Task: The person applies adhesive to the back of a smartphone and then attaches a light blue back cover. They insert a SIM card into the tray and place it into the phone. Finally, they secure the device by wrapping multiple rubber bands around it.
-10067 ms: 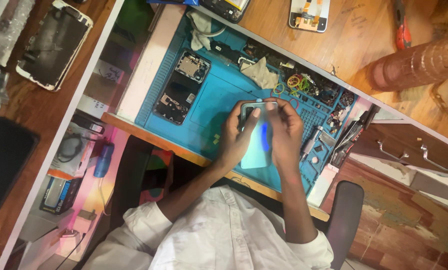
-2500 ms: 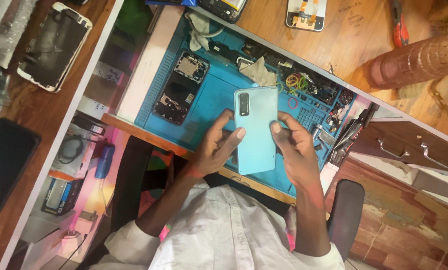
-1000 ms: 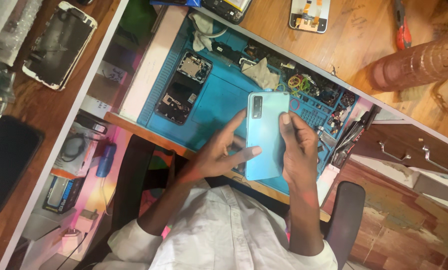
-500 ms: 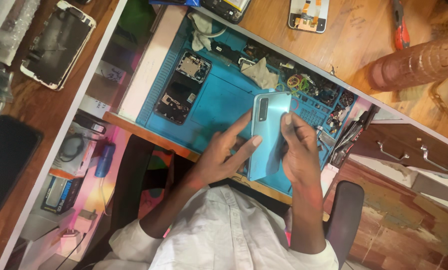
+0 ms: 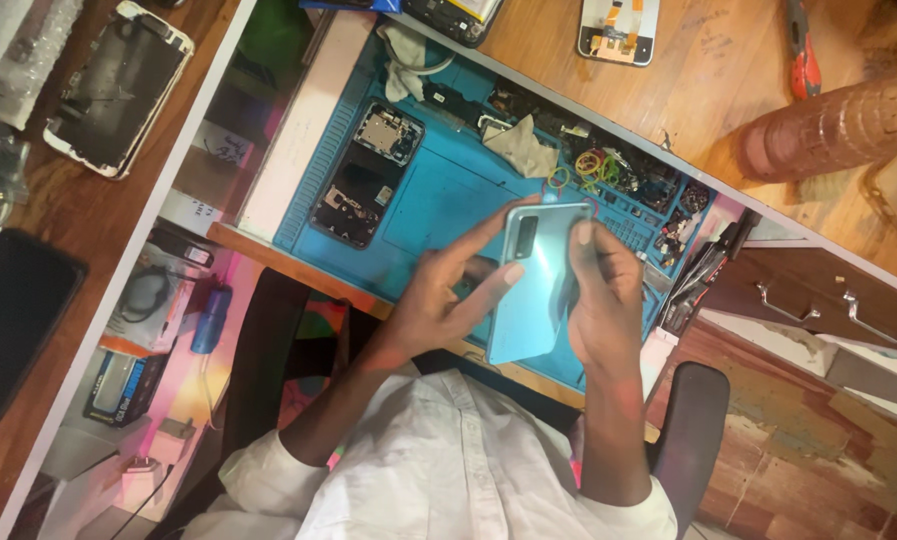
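Both of my hands hold a light blue phone back cover (image 5: 528,300) with a dark camera window near its top, lifted above the blue work mat (image 5: 438,205). My left hand (image 5: 446,295) grips its left edge, fingers stretched across the top corner. My right hand (image 5: 603,300) wraps the right edge, thumb and fingers lying over the cover's face. The cover is tilted, its right side partly hidden by my right hand.
An opened phone body (image 5: 366,172) lies on the mat's left part. A crumpled cloth (image 5: 523,150), coloured rubber bands (image 5: 588,165) and small parts sit at the mat's far edge. Phone screens (image 5: 118,90) (image 5: 618,30), a red-handled tool (image 5: 803,55) and drawers (image 5: 818,305) surround the bench.
The cover has turned more edge-on and shifted slightly right. My right hand has slid over its face; my left fingers now reach across the top corner.
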